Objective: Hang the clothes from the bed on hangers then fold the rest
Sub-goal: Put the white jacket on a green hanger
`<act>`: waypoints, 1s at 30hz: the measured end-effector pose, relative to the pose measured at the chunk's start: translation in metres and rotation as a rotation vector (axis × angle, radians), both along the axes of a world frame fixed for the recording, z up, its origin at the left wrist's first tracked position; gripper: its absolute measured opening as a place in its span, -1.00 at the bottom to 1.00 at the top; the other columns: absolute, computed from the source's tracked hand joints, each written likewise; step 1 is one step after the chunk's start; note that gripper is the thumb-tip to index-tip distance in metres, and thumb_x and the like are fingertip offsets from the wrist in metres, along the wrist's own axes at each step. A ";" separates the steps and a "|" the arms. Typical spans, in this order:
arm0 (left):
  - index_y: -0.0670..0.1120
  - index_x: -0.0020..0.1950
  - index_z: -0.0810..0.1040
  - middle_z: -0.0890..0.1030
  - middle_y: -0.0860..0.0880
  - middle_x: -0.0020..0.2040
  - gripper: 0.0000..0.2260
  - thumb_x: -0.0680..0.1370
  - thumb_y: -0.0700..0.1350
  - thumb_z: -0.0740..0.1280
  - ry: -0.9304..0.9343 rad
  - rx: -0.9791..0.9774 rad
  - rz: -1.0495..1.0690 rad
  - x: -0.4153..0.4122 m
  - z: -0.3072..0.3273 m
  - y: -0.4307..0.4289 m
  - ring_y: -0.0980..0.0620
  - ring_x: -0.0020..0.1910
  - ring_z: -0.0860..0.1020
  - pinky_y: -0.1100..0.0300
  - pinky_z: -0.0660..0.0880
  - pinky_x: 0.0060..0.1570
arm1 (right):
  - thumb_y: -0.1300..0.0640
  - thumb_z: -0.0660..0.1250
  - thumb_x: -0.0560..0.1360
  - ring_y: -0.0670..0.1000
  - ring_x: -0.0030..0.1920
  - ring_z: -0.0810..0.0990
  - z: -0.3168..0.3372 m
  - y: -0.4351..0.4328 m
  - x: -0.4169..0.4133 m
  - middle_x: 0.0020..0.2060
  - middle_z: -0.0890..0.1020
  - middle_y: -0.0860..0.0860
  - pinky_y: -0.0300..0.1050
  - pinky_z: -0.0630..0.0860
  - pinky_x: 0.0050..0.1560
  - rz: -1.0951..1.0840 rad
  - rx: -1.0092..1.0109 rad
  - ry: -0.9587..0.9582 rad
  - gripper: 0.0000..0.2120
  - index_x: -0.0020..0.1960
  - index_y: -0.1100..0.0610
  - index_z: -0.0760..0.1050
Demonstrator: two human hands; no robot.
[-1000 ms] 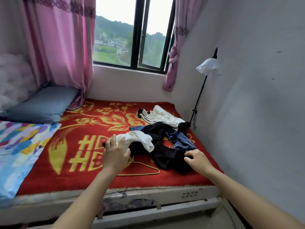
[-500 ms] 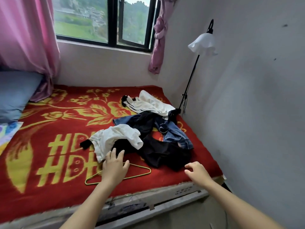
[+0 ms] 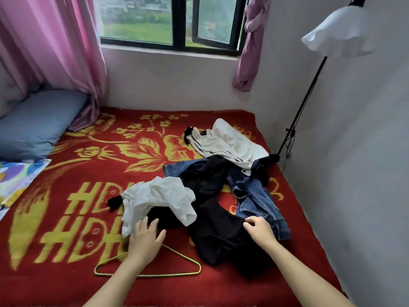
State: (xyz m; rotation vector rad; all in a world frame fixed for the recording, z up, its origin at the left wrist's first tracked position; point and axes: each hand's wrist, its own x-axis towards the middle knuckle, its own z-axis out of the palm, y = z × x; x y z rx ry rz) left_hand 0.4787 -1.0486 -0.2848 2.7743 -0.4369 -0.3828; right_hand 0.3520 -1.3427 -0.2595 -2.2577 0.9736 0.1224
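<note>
A pile of clothes lies on the red and yellow blanket (image 3: pixel 66 240). It holds a white shirt (image 3: pixel 159 196), a black garment (image 3: pixel 221 235), blue jeans (image 3: pixel 252 196) and a white striped top (image 3: pixel 230 142) farther back. A yellow-green wire hanger (image 3: pixel 190 262) lies flat at the near edge. My left hand (image 3: pixel 145 239) rests with fingers spread over the hanger's top, touching the white shirt's lower edge. My right hand (image 3: pixel 260 229) lies on the black garment beside the jeans, fingers loosely curled; I cannot tell whether it pinches the cloth.
A grey-blue pillow (image 3: pixel 33 125) and a colourful quilt (image 3: pixel 15 178) lie at the left. Pink curtains (image 3: pixel 55 41) hang by the window. A floor lamp (image 3: pixel 309 89) with a white shade stands in the right corner against the wall.
The view has come closer over the bed. My right hand moved from the bed's edge onto the black garment. My left hand stays at the shirt and hanger.
</note>
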 end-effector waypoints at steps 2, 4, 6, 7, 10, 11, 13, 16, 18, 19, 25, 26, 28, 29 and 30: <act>0.02 0.51 0.16 0.12 -0.09 0.53 -0.51 0.62 0.14 0.08 -0.002 0.022 0.006 0.005 0.001 -0.024 -0.06 0.50 0.03 0.02 0.06 0.43 | 0.10 0.27 0.52 0.08 0.22 0.49 -0.005 -0.022 0.014 0.19 0.55 0.12 -0.08 0.40 0.23 0.031 -0.001 -0.003 -0.70 0.21 0.17 0.55; 0.01 0.51 0.16 0.12 -0.09 0.53 -0.51 0.61 0.13 0.09 0.019 0.000 0.006 0.013 0.001 -0.050 -0.06 0.50 0.03 0.01 0.10 0.43 | 0.10 0.26 0.53 0.10 0.22 0.48 -0.011 -0.049 0.029 0.19 0.52 0.15 -0.08 0.40 0.22 0.030 0.004 0.008 -0.70 0.21 0.19 0.53; 0.00 0.51 0.16 0.11 -0.09 0.53 -0.51 0.61 0.12 0.10 0.027 0.000 -0.006 0.018 0.001 -0.068 -0.07 0.51 0.02 0.01 0.12 0.43 | 0.10 0.25 0.54 0.12 0.22 0.46 -0.018 -0.065 0.038 0.19 0.51 0.16 -0.08 0.39 0.20 0.014 0.007 0.024 -0.71 0.20 0.20 0.52; 0.00 0.51 0.15 0.10 -0.09 0.53 -0.51 0.62 0.12 0.10 0.042 0.012 -0.009 0.023 -0.003 -0.078 -0.07 0.51 0.01 0.00 0.12 0.43 | 0.11 0.25 0.54 0.12 0.22 0.46 -0.024 -0.073 0.043 0.18 0.52 0.16 -0.08 0.39 0.18 0.001 0.018 0.035 -0.71 0.20 0.19 0.52; 0.00 0.52 0.12 0.08 -0.10 0.54 -0.50 0.62 0.13 0.09 0.081 0.052 -0.016 0.034 -0.014 -0.095 -0.08 0.51 0.00 0.00 0.11 0.41 | 0.09 0.24 0.54 0.11 0.23 0.47 -0.044 -0.079 0.046 0.20 0.52 0.14 -0.08 0.41 0.21 0.000 0.031 0.083 -0.70 0.22 0.17 0.52; 0.01 0.53 0.11 0.07 -0.09 0.54 -0.50 0.62 0.13 0.08 0.093 0.058 -0.023 0.037 -0.018 -0.100 -0.08 0.51 0.00 0.00 0.12 0.41 | 0.08 0.23 0.55 0.11 0.25 0.45 -0.049 -0.078 0.045 0.22 0.51 0.13 -0.07 0.40 0.23 0.011 0.033 0.110 -0.68 0.25 0.16 0.50; 0.01 0.53 0.11 0.08 -0.08 0.54 -0.50 0.62 0.13 0.08 0.116 0.075 -0.040 0.046 -0.029 -0.109 -0.08 0.51 0.01 0.01 0.13 0.40 | 0.06 0.22 0.56 0.10 0.28 0.42 -0.059 -0.081 0.048 0.26 0.47 0.11 -0.06 0.39 0.25 0.013 0.031 0.161 -0.67 0.28 0.14 0.48; 0.01 0.52 0.12 0.12 -0.08 0.51 -0.50 0.61 0.13 0.08 0.101 0.136 -0.085 0.066 -0.044 -0.120 -0.07 0.49 0.05 0.06 0.17 0.38 | 0.04 0.22 0.56 0.08 0.31 0.37 -0.066 -0.088 0.057 0.27 0.46 0.09 -0.06 0.39 0.24 0.018 0.002 0.183 -0.67 0.29 0.12 0.47; 0.02 0.52 0.10 0.11 -0.10 0.51 -0.50 0.61 0.13 0.07 0.096 0.171 -0.106 0.084 -0.051 -0.129 -0.08 0.49 0.05 0.06 0.18 0.37 | 0.04 0.22 0.57 0.07 0.31 0.35 -0.068 -0.096 0.070 0.27 0.44 0.08 -0.08 0.36 0.24 0.039 -0.022 0.184 -0.67 0.29 0.11 0.46; 0.02 0.53 0.08 0.08 -0.11 0.53 -0.49 0.61 0.13 0.06 0.103 0.179 -0.109 0.094 -0.057 -0.135 -0.08 0.50 0.03 0.05 0.16 0.38 | 0.05 0.21 0.57 0.07 0.31 0.36 -0.071 -0.103 0.080 0.27 0.43 0.08 -0.09 0.35 0.23 0.041 -0.034 0.179 -0.68 0.29 0.12 0.45; 0.00 0.55 0.05 0.03 -0.13 0.55 -0.47 0.61 0.13 0.06 0.084 0.274 -0.119 0.140 -0.092 -0.164 -0.11 0.51 0.03 0.06 0.13 0.41 | 0.07 0.19 0.59 0.04 0.32 0.32 -0.094 -0.129 0.140 0.30 0.40 0.06 -0.13 0.32 0.24 0.120 -0.078 0.158 -0.66 0.33 0.13 0.42; 0.00 0.55 0.05 0.02 -0.13 0.55 -0.47 0.61 0.13 0.05 0.088 0.277 -0.111 0.145 -0.098 -0.171 -0.11 0.51 0.03 0.07 0.13 0.41 | 0.07 0.18 0.59 0.03 0.33 0.30 -0.098 -0.134 0.150 0.31 0.38 0.05 -0.14 0.31 0.24 0.148 -0.091 0.156 -0.65 0.34 0.13 0.40; 0.01 0.55 0.04 0.00 -0.13 0.55 -0.47 0.62 0.13 0.05 0.101 0.269 -0.078 0.153 -0.113 -0.185 -0.13 0.51 0.00 0.05 0.14 0.41 | 0.06 0.17 0.60 0.02 0.37 0.25 -0.109 -0.147 0.169 0.34 0.35 0.03 -0.14 0.29 0.28 0.196 -0.119 0.154 -0.65 0.36 0.11 0.39; 0.02 0.55 0.03 -0.02 -0.13 0.55 -0.47 0.61 0.14 0.05 0.105 0.266 -0.055 0.162 -0.127 -0.197 -0.13 0.52 -0.03 0.04 0.12 0.42 | 0.06 0.16 0.60 0.01 0.38 0.23 -0.120 -0.160 0.185 0.36 0.34 0.02 -0.12 0.29 0.30 0.220 -0.144 0.150 -0.64 0.37 0.11 0.38; 0.02 0.55 0.01 -0.05 -0.14 0.55 -0.46 0.61 0.14 0.05 0.113 0.277 -0.042 0.167 -0.136 -0.203 -0.14 0.52 -0.07 0.01 0.09 0.43 | 0.05 0.16 0.60 0.01 0.40 0.22 -0.127 -0.170 0.196 0.37 0.32 0.02 -0.11 0.30 0.31 0.240 -0.175 0.156 -0.64 0.38 0.10 0.38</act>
